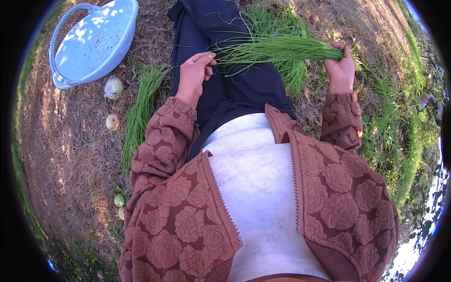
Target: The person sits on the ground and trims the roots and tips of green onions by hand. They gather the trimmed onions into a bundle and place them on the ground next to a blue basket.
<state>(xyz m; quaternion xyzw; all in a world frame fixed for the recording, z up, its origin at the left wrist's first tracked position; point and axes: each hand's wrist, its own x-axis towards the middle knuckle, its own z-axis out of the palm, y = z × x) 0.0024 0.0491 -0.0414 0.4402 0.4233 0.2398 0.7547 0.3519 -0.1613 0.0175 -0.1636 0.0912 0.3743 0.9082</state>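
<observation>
A bunch of long, thin green blades that look like chives [282, 49] stretches across above my dark trousers. My right hand [340, 68] grips the bunch at its gathered end. At the loose tips, my left hand [197, 75] has thumb and fingers pinched together on a few thin blades. More of these green blades [292, 75] lie in a spread pile on the ground beside my right leg. Another long bundle of green blades [142, 112] rests on the dry grass to the left of my left arm.
A light blue plastic basket [95, 42] with a raised handle stands tilted in view at the upper left. Below it lie a pale round item [113, 87], perhaps wrapped, and a yellowish fruit [113, 122]. A green fruit [119, 200] is lower down. Green weeds [384, 109] grow at right.
</observation>
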